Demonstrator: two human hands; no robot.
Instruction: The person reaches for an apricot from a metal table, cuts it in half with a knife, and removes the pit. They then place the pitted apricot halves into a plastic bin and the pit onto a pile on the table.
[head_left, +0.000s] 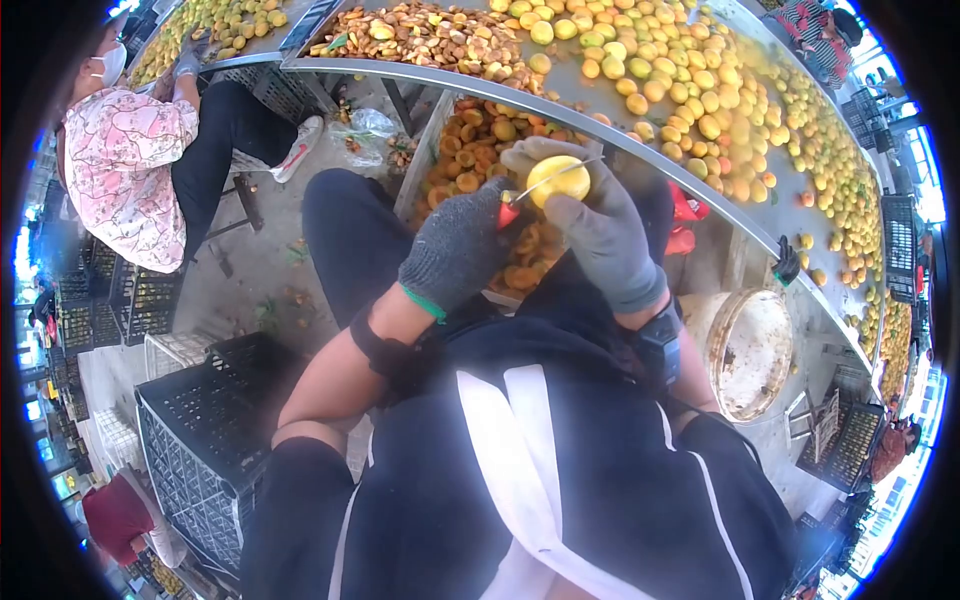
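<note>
My left hand (455, 240), in a dark grey knitted glove with a green cuff, is closed around the red handle of a small knife (509, 212). The thin blade lies across a yellow fruit (562, 181), which looks like an apricot. My right hand (605, 235), in a lighter grey glove, grips this fruit between thumb and fingers. Both hands are close together above my lap. Below them and beyond, a crate holds many halved orange fruits (468, 150). How deep the blade sits in the fruit cannot be made out.
A metal-edged table (590, 75) crosses in front, bearing whole fruits and a heap of cut pieces (430, 40). A seated person (125, 150) is at the left. Black crates (200, 420) stand lower left, a stained white bucket (750, 355) at the right. A dark glove (787, 262) hangs at the table edge.
</note>
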